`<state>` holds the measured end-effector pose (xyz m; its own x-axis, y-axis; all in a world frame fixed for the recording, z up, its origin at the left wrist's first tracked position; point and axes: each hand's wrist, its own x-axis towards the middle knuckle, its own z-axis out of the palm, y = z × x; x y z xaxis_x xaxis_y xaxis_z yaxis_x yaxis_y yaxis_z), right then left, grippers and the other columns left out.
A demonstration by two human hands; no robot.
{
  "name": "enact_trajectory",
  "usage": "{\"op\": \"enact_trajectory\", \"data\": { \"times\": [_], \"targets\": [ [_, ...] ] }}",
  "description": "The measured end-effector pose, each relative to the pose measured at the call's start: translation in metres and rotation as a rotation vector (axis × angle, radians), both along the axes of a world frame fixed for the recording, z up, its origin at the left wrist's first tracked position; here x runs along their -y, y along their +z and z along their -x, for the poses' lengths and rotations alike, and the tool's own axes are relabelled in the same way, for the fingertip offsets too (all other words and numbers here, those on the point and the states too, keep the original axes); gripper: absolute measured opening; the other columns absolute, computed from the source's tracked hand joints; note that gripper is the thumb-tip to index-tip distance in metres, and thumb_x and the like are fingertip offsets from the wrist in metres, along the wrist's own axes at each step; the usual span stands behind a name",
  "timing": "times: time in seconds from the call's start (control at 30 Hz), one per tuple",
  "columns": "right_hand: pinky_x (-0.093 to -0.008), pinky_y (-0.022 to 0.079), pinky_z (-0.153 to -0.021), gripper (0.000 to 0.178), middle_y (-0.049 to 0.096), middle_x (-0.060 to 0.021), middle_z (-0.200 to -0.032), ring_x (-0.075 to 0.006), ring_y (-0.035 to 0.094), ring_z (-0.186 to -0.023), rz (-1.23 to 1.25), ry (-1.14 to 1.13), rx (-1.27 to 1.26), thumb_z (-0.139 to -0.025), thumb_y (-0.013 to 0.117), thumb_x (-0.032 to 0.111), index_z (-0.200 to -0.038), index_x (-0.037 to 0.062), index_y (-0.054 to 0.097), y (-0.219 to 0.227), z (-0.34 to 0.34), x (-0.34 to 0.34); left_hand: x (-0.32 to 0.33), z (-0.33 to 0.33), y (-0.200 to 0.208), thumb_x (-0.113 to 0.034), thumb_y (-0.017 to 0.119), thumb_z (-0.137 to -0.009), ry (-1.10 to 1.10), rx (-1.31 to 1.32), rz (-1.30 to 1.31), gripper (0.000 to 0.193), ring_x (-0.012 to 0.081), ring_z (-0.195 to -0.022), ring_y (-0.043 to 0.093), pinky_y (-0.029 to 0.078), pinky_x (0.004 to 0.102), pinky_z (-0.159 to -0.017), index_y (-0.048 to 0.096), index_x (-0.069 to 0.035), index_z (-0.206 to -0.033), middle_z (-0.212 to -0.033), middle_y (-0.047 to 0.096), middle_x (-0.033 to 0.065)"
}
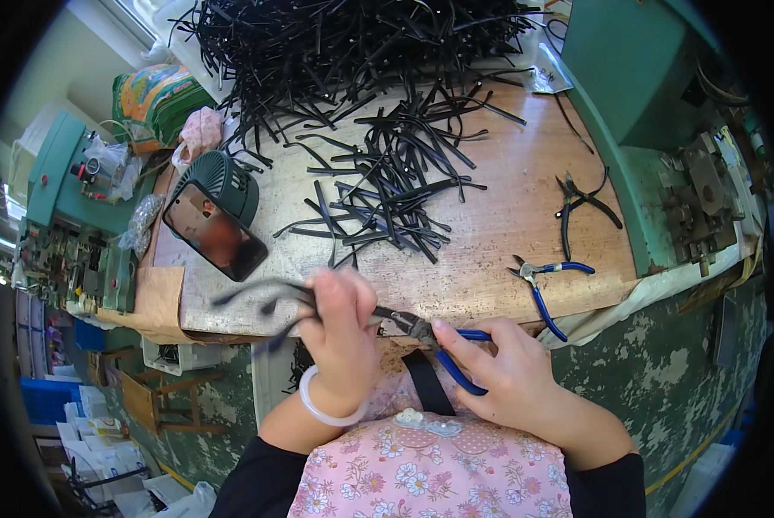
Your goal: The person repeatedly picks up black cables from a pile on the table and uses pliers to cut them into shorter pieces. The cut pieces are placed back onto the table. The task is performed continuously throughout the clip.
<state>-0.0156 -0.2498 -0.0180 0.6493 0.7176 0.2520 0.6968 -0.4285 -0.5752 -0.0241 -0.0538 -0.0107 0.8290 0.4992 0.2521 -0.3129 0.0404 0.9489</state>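
Black curved strips [295, 290], blue-handled pliers [419, 329]

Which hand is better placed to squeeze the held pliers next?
Probably the right hand: it holds the pliers by their blue handles, while the left hand is occupied gripping dark strips.

From here I see black sleeves [609, 485] ending on both forearms and a pink apron [430, 470] printed with white and darker pink flowers, polka-dotted near its upper edge. Behind the left hand [342, 332], I make out a smooth, whitish bangle [322, 417] circling the wrist.
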Motion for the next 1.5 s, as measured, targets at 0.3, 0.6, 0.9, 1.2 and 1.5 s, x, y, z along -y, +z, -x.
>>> {"op": "enact_trajectory", "data": {
  "times": [0.3,0.6,0.9,1.2,1.5],
  "targets": [
    [-0.0407,0.045,-0.084,0.077,0.048,-0.0148,-0.108,-0.0314,0.051,-0.096,-0.300,-0.097,-0.018,-0.069,0.076,0.019,-0.141,0.0190,0.049,-0.004,-0.003,0.001,-0.003,-0.012,0.010,-0.041,0.039,-0.104,-0.094,-0.175,0.188,0.044,0.0060,-0.038,0.027,0.024,0.0228,-0.035,0.036,-0.015,-0.069,-0.056,0.037,-0.0030],
    [-0.0422,0.045,-0.087,0.078,0.049,-0.0161,-0.112,-0.0330,0.053,-0.096,-0.175,-0.006,-0.114,-0.068,0.076,0.016,-0.141,0.0165,0.049,-0.013,-0.008,0.002,-0.035,-0.099,-0.011,-0.003,0.055,-0.086,-0.052,0.099,-1.113,0.032,0.0239,-0.072,0.067,0.054,0.0335,-0.067,0.064,-0.011,-0.116,-0.094,0.066,0.0119],
    [-0.0419,0.045,-0.089,0.076,0.049,-0.0175,-0.115,-0.0345,0.052,-0.100,-0.178,-0.028,-0.146,-0.071,0.075,0.016,-0.141,0.0146,0.048,-0.018,-0.006,0.011,-0.031,-0.149,-0.026,-0.019,0.067,-0.082,-0.275,-0.490,-1.649,0.015,0.0340,-0.073,0.068,0.053,0.0444,-0.065,0.065,-0.008,-0.093,-0.075,0.068,0.0140],
    [-0.0397,0.046,-0.089,0.074,0.049,-0.0173,-0.116,-0.0334,0.053,-0.101,-0.175,-0.002,-0.175,-0.074,0.075,0.018,-0.142,0.0151,0.047,-0.014,-0.008,0.004,-0.044,-0.143,-0.021,-0.019,0.064,-0.085,-0.411,-0.431,-1.609,0.020,0.0312,-0.075,0.068,0.053,0.0418,-0.069,0.067,-0.012,-0.104,-0.076,0.069,0.0109],
    [-0.0394,0.046,-0.091,0.079,0.049,-0.0187,-0.119,-0.0336,0.053,-0.106,-0.175,-0.017,-0.306,-0.077,0.074,0.021,-0.147,0.0114,0.038,-0.014,-0.004,0.013,-0.051,-0.125,-0.010,-0.015,0.063,-0.086,-0.390,-0.403,-1.463,0.012,0.0275,-0.071,0.068,0.052,0.0386,-0.065,0.065,-0.009,-0.097,-0.073,0.069,0.0095]
  ]
}}
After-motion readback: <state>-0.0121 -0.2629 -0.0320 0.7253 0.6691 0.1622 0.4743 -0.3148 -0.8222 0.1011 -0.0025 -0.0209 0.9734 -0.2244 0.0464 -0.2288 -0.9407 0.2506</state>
